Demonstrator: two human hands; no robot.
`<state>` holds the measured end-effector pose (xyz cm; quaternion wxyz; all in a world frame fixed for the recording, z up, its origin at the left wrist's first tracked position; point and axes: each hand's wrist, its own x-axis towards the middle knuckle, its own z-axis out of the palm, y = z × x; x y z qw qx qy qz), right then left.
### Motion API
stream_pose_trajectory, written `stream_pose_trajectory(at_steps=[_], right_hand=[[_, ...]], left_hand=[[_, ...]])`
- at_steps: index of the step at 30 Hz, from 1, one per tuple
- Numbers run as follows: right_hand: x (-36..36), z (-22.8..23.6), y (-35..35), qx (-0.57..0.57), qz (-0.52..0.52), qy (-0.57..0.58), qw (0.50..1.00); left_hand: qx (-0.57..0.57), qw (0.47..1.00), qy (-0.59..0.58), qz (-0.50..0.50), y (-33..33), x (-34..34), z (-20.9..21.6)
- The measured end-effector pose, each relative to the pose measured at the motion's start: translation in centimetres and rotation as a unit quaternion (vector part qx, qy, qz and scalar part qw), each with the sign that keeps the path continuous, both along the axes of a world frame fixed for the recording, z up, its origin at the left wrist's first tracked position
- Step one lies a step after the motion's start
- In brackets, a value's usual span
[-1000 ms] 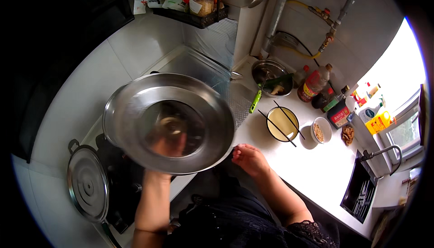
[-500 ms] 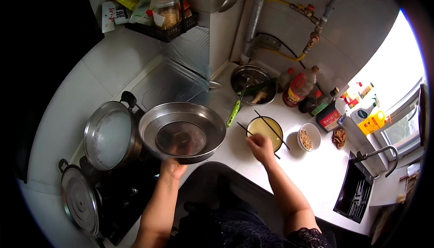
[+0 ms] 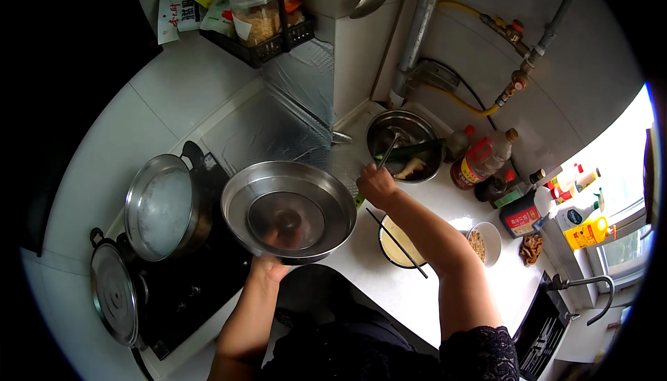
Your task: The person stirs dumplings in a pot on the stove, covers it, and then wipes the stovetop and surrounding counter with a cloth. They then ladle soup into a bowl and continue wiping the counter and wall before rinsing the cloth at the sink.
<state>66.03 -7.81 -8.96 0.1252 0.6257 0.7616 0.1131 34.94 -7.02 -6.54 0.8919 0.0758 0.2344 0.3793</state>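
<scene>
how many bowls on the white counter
3: steel bowl near the wall; yellow-filled bowl, partly behind the right forearm; small white bowl right of that forearm. Others may be hidden.

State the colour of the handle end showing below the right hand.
Green; the handle end shows in the head view.

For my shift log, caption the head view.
Left hand holds up a lid; right hand grips a green-handled utensil at the metal bowl.

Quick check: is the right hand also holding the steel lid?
No, the left hand alone supports the steel lid, while the right hand grips the green-handled utensil.
</scene>
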Motion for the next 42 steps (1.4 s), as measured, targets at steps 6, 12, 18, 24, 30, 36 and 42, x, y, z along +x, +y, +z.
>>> stream_pose_trajectory(at_steps=[6,12,18,24,30,36,42], right_hand=[[0.4,1.6,1.1,-0.050,0.016,-0.081,0.995],[2.3,4.7,0.8,-0.061,-0.041,-0.054,0.996],[3.7,4.5,-0.5,-0.033,-0.066,-0.010,0.997],[4.2,3.0,-2.6,0.065,-0.053,-0.020,0.996],[2.9,1.3,-2.7,0.111,-0.053,-0.027,0.992],[3.4,2.2,-3.2,0.126,-0.068,-0.017,0.990],[4.1,6.9,-5.6,0.248,-0.043,-0.043,0.967]], left_hand=[[-0.019,1.000,-0.012,-0.017,-0.5,0.5,0.5],[-0.025,0.999,0.027,-0.004,-0.3,1.0,0.3],[-0.098,0.993,0.046,0.051,4.0,3.9,-5.9],[-0.165,0.974,0.137,0.074,8.0,7.5,-8.5],[-0.168,0.976,0.120,0.066,10.0,8.6,-11.1],[-0.123,0.983,0.096,0.100,8.5,8.6,-9.7],[-0.122,0.987,0.066,0.087,5.1,6.2,-10.5]])
